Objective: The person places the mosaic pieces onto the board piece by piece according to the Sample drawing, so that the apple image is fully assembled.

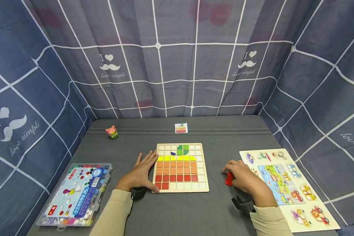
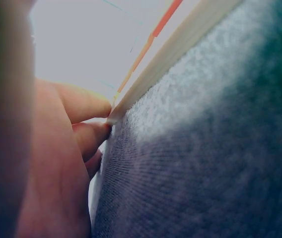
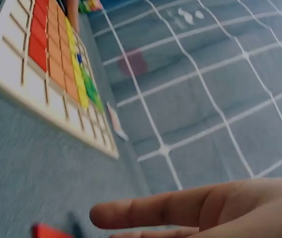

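A wooden grid board (image 1: 203, 187) lies on the grey cloth, with rows of red, orange and yellow tiles plus green and blue pieces near its top. My left hand (image 1: 140, 175) rests along the board's left edge, thumb at the lower left corner and fingers spread up the side. In the left wrist view, fingertips (image 2: 99, 106) touch the board's edge. To the right of the board, my right hand (image 1: 243, 177) reaches down over a few loose red tiles (image 1: 228, 181). A straight finger (image 3: 151, 210) shows near a red tile (image 3: 51, 231) in the right wrist view.
A small pattern card (image 1: 181, 128) lies behind the board. At the far left stands a pink-headed figurine (image 1: 112, 132). A plastic case of coloured parts (image 1: 73, 193) sits at the left, and a picture puzzle board (image 1: 283, 183) lies under the right forearm's side.
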Motion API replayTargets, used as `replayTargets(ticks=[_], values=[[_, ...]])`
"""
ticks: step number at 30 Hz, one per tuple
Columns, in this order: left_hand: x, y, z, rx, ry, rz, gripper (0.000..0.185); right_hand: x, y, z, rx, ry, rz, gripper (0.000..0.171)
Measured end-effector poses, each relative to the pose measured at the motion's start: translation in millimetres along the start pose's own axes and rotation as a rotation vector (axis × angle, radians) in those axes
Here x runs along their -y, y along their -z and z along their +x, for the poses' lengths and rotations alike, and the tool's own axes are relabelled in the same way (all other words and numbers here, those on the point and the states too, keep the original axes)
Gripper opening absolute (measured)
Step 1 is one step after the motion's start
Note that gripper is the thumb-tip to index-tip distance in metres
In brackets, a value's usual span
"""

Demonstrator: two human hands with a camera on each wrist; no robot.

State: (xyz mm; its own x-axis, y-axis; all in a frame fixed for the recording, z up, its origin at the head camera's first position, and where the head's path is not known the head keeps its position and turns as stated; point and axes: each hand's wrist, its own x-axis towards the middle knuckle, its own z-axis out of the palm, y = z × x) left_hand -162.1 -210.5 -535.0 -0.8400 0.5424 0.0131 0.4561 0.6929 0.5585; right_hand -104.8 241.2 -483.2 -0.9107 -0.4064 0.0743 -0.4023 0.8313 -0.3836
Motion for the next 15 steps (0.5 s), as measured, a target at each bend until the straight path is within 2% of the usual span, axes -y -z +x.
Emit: replayTargets(ticks=[2, 9, 15], values=[[0.4, 0.5, -0.5, -0.003, -0.004, -0.001, 0.154, -6, -2, -5, -0.009, 0.017, 0.004, 0.050], [1.0, 1.7, -1.9, -0.004, -0.006, -0.004, 0.154, -23, -12, -6, -0.171, 0.149, -0.001, 0.040], [-0.2, 1.0, -1.0, 0.005, -0.005, -0.004, 0.154, -29, -16, -6, -0.193, 0.174, -0.013, 0.032]])
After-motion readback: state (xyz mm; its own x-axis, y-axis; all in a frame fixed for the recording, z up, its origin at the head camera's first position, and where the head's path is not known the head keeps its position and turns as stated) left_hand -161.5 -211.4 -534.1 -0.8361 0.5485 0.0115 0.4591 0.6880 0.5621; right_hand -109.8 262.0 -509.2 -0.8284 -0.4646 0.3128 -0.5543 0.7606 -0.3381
